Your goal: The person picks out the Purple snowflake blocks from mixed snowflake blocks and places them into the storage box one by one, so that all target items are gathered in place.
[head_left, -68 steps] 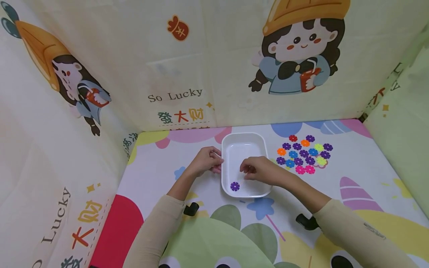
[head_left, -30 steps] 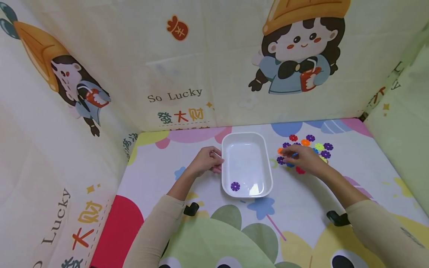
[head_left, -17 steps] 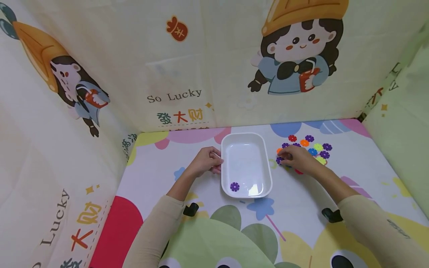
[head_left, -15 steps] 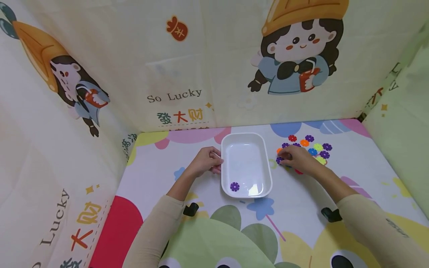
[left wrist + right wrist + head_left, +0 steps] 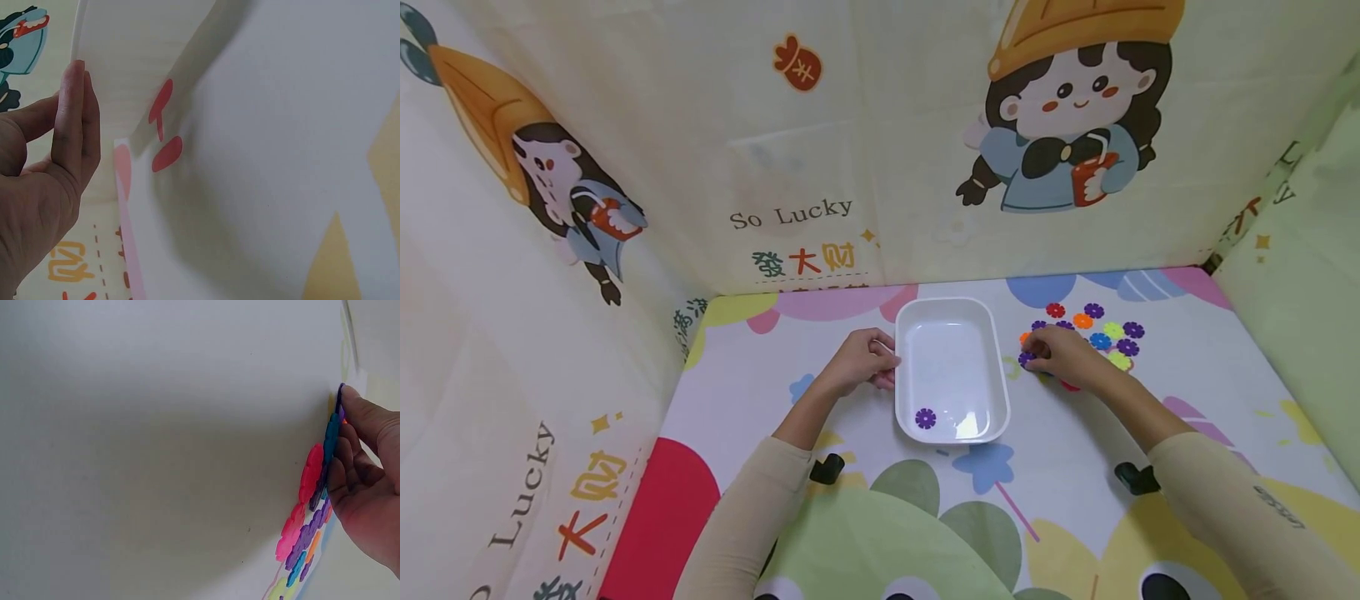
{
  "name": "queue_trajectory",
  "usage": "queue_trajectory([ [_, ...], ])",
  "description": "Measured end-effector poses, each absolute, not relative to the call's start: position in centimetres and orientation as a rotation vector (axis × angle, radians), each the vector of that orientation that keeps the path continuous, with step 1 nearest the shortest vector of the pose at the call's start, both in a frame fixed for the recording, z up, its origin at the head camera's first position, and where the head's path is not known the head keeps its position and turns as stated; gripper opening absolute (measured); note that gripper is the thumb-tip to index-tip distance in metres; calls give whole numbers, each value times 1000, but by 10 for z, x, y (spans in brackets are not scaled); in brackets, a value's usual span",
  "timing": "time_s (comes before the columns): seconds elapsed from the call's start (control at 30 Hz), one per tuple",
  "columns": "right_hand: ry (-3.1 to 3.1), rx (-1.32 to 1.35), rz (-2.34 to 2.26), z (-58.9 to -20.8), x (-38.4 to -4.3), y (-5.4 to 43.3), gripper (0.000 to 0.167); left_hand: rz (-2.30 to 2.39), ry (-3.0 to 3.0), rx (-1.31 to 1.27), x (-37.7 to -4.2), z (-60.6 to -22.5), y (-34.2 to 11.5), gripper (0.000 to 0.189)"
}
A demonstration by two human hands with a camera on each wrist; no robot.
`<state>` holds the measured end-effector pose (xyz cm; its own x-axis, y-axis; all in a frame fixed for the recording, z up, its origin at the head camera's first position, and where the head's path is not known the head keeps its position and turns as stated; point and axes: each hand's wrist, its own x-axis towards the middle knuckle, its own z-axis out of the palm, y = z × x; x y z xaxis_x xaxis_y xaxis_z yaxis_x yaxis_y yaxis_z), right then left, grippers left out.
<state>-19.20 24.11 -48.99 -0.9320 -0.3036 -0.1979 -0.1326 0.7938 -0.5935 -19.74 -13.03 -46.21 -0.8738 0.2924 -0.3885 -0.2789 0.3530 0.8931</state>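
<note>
A white rectangular tray [image 5: 955, 358] stands mid-table with one purple snowflake disc [image 5: 926, 418] in its near left corner. Beside its left wall, my left hand [image 5: 867, 360] touches the rim with nearly straight fingers, seen close up in the left wrist view. Right of the tray, my right hand [image 5: 1067, 354] is low over a group of coloured snowflake discs, with curled fingers. Its thumb [image 5: 362, 412] lies against the edge of a purple disc [image 5: 1026, 360] at the group's left side. I cannot tell whether the fingers pinch this disc. Several discs are hidden under the hand.
Other discs lie flat around the right hand: a red disc [image 5: 1056, 310], an orange disc [image 5: 1082, 321], a blue disc [image 5: 1101, 341] and a yellow disc [image 5: 1121, 360]. Pink discs [image 5: 310, 473] show in the right wrist view. A printed cloth wall [image 5: 917, 167] borders the table's back.
My right hand has moved from above the tray rightward to the disc group, then slightly left, staying nearly still lately. The left hand, tray and purple disc inside stay in place.
</note>
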Motion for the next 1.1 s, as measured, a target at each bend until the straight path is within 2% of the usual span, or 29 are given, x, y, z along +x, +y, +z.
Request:
queue_trajectory([
  [0.8, 2670, -291, -885, -493, -194, 241, 27, 1541, 2136, 31, -198, -461, -130, 30],
  [1.1, 2712, -327, -879, -491, -194, 241, 22, 1549, 2126, 28, -198, -461, -130, 29],
])
